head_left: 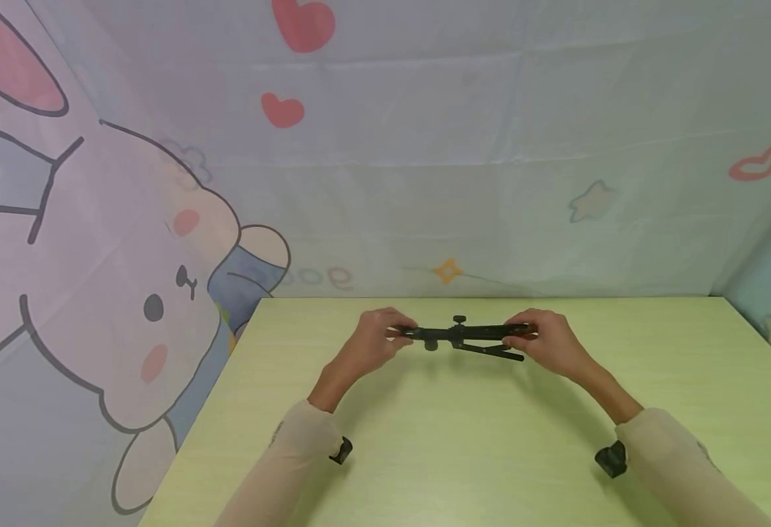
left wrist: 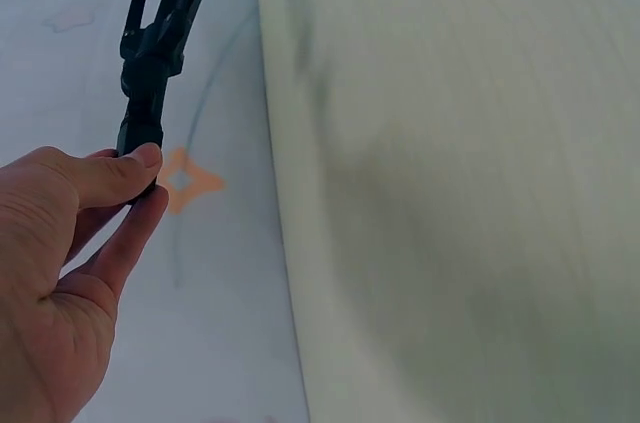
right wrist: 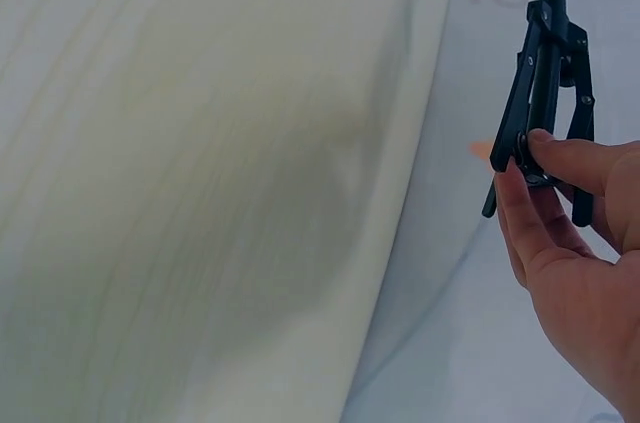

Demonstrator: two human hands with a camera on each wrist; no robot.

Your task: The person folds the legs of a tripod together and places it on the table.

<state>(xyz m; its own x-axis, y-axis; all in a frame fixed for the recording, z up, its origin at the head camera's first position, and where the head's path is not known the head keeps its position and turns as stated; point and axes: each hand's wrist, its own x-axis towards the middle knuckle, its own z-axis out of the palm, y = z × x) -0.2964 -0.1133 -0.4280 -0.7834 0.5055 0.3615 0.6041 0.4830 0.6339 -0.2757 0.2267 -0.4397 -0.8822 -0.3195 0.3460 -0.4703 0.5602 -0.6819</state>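
A small black tripod lies sideways in the air above the table, held at both ends. My left hand pinches its narrow top end between thumb and fingers, as the left wrist view also shows. At the other end, my right hand grips the leg end; in the right wrist view the thumb presses near the leg tips. The legs are slightly spread, one angling away from the rest. Small knobs stick out from the tripod's middle, above and below the column.
A pale yellow-green table spreads below the hands. Behind it hangs a light cloth backdrop with printed hearts and a large rabbit at the left. Black wrist cameras sit by both beige sleeves.
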